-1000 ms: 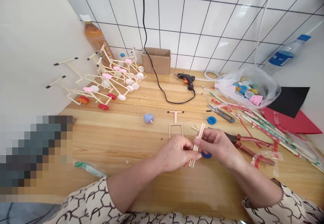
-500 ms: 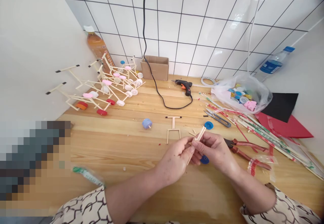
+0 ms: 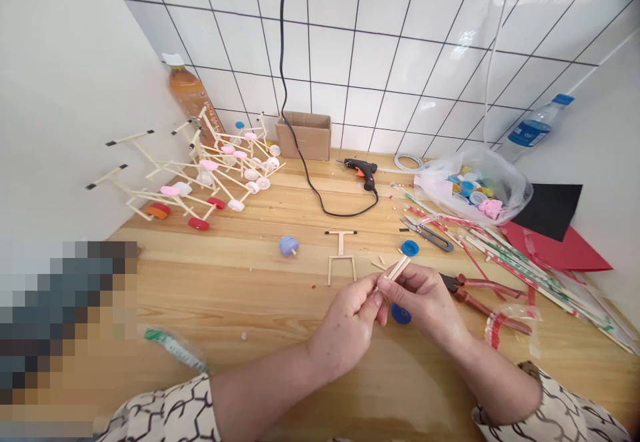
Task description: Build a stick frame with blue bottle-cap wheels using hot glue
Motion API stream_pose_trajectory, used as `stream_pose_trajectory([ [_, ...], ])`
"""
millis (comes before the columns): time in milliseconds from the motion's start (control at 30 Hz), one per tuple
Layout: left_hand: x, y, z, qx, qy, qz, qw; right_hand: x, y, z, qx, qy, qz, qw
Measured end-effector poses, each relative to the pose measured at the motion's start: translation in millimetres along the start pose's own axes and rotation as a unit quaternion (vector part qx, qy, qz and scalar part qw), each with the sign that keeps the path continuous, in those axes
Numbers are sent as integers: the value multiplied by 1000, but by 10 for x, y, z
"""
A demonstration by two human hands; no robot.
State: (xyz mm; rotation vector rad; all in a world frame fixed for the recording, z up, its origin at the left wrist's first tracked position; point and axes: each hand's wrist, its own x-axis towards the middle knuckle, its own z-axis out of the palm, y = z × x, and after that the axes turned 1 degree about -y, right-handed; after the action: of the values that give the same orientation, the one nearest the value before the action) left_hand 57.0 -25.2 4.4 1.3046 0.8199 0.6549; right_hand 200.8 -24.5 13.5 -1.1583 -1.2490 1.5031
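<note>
Pale wooden sticks (image 3: 399, 268) are pinched between my two hands, their upper ends poking out past the fingers. My left hand (image 3: 349, 319) is closed round the lower part, which is mostly hidden. My right hand (image 3: 423, 299) grips the same sticks with thumb and fingers. Just beyond lies a stick frame (image 3: 342, 245) with a black-tipped crossbar. A blue cap (image 3: 410, 248) sits behind the hands, and a darker blue cap (image 3: 401, 314) lies under them. Left of the frame is a pair of purple-blue wheels (image 3: 289, 246) with a short stick through it.
Several stick-built bikes (image 3: 200, 169) with cap wheels stand at the back left. A glue gun (image 3: 364, 171), cardboard box (image 3: 305, 137) and bag of caps (image 3: 473, 185) line the back. Snips (image 3: 430, 234), red-handled pliers (image 3: 493, 299) and bundled sticks (image 3: 540, 275) lie on the right.
The sticks in my hands have tilted slightly to the right, and my fingers have shifted closer around them. The whole view has moved a little; the things on the table stay put.
</note>
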Motion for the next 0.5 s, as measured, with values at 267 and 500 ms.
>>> stream_pose_trajectory([
  [267, 18, -2, -25, 20, -11, -29, 999, 23, 61, -134, -52, 59, -7, 997],
  [500, 16, 1, -16, 35, 14, -35, 999, 9, 63, -58, -54, 72, -29, 996],
])
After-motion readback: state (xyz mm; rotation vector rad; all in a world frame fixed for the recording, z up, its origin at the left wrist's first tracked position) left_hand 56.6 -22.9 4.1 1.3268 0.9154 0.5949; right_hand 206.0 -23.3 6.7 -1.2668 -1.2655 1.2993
